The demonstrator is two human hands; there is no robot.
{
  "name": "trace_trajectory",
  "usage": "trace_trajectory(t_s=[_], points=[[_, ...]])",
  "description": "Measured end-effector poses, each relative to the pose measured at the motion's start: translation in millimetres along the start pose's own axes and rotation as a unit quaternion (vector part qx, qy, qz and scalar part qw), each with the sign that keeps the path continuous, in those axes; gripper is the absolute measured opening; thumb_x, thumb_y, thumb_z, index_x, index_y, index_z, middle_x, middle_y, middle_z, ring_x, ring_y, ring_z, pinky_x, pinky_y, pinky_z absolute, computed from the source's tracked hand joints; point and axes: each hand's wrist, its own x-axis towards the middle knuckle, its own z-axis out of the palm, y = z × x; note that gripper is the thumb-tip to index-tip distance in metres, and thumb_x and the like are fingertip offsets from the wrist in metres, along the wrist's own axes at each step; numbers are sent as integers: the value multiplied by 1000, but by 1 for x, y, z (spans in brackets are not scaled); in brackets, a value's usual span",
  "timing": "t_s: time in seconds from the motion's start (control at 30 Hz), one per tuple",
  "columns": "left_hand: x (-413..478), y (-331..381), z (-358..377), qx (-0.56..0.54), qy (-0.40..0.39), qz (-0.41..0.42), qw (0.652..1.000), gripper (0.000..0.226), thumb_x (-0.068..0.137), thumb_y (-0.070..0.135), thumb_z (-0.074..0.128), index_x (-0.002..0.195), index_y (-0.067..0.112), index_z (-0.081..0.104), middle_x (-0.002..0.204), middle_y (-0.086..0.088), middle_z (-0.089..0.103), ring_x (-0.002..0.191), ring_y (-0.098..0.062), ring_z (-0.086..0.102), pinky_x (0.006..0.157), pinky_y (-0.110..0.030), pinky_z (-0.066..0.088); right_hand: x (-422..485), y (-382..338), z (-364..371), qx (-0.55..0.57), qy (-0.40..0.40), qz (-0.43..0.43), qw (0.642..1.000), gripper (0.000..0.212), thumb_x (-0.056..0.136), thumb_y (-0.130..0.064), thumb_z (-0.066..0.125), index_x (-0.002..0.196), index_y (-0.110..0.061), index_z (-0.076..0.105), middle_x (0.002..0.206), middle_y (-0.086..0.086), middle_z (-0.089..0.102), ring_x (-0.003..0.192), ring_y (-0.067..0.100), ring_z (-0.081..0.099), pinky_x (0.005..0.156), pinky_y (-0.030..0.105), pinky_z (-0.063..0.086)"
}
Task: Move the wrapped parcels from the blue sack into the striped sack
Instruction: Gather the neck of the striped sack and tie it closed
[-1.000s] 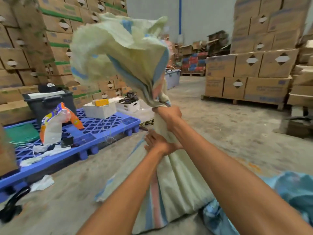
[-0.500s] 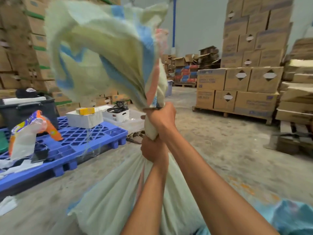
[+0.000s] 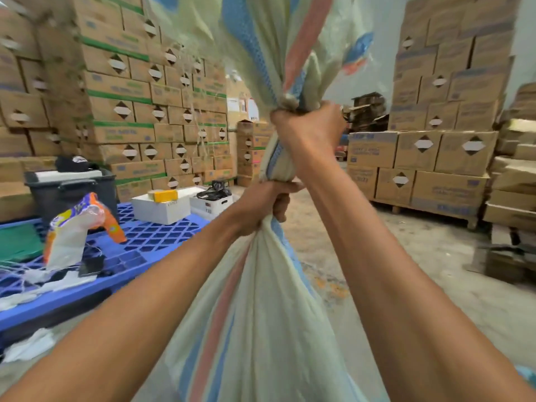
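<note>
The striped sack (image 3: 261,314), pale green-white with blue and pink stripes, hangs bulging in front of me, its neck gathered into a rope. My right hand (image 3: 307,134) is clenched around the neck high up. Just below it, my left hand (image 3: 261,204) grips the same neck. The loose top of the sack flaps upward above my right fist. A sliver of the blue sack (image 3: 529,372) shows at the lower right edge. No wrapped parcels are visible; the sack's contents are hidden.
A blue plastic pallet (image 3: 139,250) lies at left, carrying a black bin (image 3: 72,190), white boxes (image 3: 162,207) and an orange-white bag (image 3: 78,227). Cardboard box stacks (image 3: 130,105) rise at left, and more on a wooden pallet (image 3: 435,158) at right. Concrete floor lies between.
Both hands have risen, lifting the sack's gathered neck higher. My left hand has closed fully around the neck below the right. The view has tilted up and the blue sack has slid nearly out of frame.
</note>
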Motion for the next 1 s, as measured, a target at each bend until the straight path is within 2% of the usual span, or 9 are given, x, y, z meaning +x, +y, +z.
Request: trace_trajectory(t_s=[0.17,0.27,0.33,0.47,0.53,0.67,0.8,0.9,1.0], points=[[-21,42,5,50,-116,-20,992,41,71,19,64,63,22,24,54,-2,11,50,-18,12,55,-32,17,-6,-41,-33,-32,14,-5,999,24,67,-35,78,81,-22,64,77,-11,63,80,15,64,59,18,45],[-35,50,9,86,-132,-16,987,37,76,23,64,62,20,30,49,-2,21,48,-19,26,58,-33,34,-14,-52,-42,-65,17,-18,998,36,66,-41,78,95,-20,69,87,-7,66,86,16,66,67,24,50],[-42,49,9,102,-154,-8,983,32,79,23,64,61,15,38,47,-4,28,47,-22,39,66,-36,47,-21,-56,-43,-81,13,-26,996,35,64,-44,78,90,-21,68,87,-7,67,88,17,67,72,29,56],[-57,37,4,125,-192,-35,973,27,89,20,58,67,11,45,50,-7,46,62,-28,60,77,-35,55,-36,-50,-41,-116,-11,-26,993,37,59,-41,76,89,-20,72,90,-4,71,90,20,69,77,34,58],[-65,30,5,125,-170,-49,976,23,96,15,50,75,6,48,57,-9,58,66,-23,67,69,-25,54,-39,-44,-38,-127,-28,-26,991,34,60,-41,76,85,-20,69,89,-5,70,92,21,68,80,34,58],[-73,0,9,118,-174,-60,976,26,100,7,40,76,8,49,54,4,67,51,-3,64,52,-12,48,-40,-17,-36,-179,-75,-13,981,29,69,-39,78,84,-26,57,102,-1,69,106,24,64,82,30,50],[-61,-50,25,18,-27,-38,999,6,84,10,71,88,7,67,73,-2,76,65,-12,72,66,-27,55,-33,33,-33,-232,-103,58,966,39,71,-37,77,103,-18,65,114,6,66,112,27,62,89,34,52],[-36,-70,34,-10,54,6,998,46,54,21,89,95,11,71,89,-7,76,79,-20,72,73,-32,57,-25,67,-39,-276,-118,96,949,33,75,-39,74,96,-19,58,106,6,63,110,29,62,76,30,44],[-18,-75,47,92,41,-18,995,41,56,13,91,86,18,64,86,-3,72,78,-18,69,65,-27,57,-11,88,-43,-313,-139,127,931,40,70,-46,76,90,-16,58,101,4,63,102,30,64,74,31,47]])
